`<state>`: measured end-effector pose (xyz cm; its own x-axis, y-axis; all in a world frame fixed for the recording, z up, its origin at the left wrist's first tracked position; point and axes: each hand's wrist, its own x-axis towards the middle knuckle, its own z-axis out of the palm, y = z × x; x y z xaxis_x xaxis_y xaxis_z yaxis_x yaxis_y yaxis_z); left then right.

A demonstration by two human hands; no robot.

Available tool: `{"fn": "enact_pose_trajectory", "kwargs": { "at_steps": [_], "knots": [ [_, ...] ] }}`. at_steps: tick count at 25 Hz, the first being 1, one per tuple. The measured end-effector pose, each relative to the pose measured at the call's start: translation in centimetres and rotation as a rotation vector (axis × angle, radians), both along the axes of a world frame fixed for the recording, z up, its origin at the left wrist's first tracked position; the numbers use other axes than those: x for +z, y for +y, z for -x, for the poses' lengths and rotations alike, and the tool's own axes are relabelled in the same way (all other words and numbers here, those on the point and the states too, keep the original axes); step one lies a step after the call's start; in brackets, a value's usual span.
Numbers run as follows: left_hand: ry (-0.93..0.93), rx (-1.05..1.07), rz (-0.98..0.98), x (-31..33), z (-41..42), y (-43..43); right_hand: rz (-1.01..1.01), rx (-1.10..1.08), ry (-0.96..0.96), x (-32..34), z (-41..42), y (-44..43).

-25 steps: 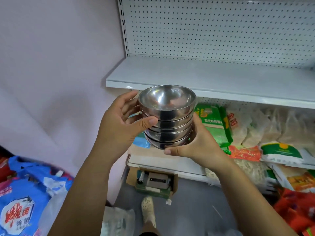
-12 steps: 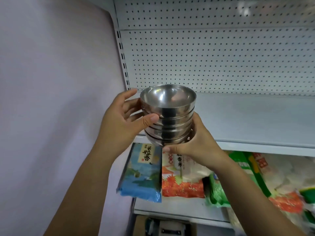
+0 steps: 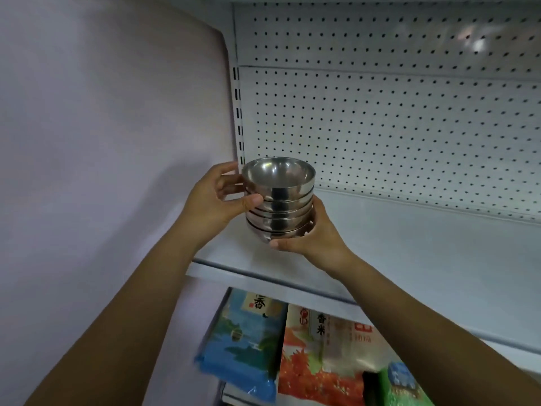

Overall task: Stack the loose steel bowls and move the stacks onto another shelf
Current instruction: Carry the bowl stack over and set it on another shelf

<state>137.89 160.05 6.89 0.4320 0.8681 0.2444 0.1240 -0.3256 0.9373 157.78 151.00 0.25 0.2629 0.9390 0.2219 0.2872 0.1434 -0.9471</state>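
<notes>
A stack of several nested steel bowls (image 3: 279, 200) is held over the left end of a white shelf (image 3: 409, 253), near its back corner. My left hand (image 3: 216, 200) grips the stack's left side, thumb on the front and fingers behind. My right hand (image 3: 310, 232) cups the stack from below and the right, thumb under the lowest bowl. Whether the stack touches the shelf is hidden by my right hand.
A white pegboard back panel (image 3: 380, 127) rises behind the shelf. A pale wall (image 3: 102, 142) stands close on the left. On the shelf below lie a blue rice bag (image 3: 243, 341), an orange rice bag (image 3: 322, 361) and a green packet (image 3: 404, 388).
Both hands have carried the stack up from in front of the lower shelves and inward over the white shelf's left end. The grip on the stack is unchanged.
</notes>
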Motion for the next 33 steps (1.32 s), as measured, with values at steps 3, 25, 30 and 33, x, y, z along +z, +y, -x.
{"fn": "enact_pose_trajectory", "kwargs": {
  "at_steps": [3,25,30,33],
  "knots": [
    [0.029,0.032,-0.005,-1.7,-1.1,1.5,-0.024,0.045,0.008,-1.6,-1.7,2.3],
    [0.248,0.35,-0.17,-7.5,-5.1,4.1,-0.03,0.121,-0.162,-5.8,-5.9,11.4],
    [0.647,0.634,-0.206,-11.1,-3.5,4.6,0.045,0.043,-0.132,-5.0,-5.7,13.0],
    [0.738,0.674,-0.127,-13.3,-3.3,4.7,0.119,-0.021,-0.159,-4.7,-5.3,15.1]
  ]
}}
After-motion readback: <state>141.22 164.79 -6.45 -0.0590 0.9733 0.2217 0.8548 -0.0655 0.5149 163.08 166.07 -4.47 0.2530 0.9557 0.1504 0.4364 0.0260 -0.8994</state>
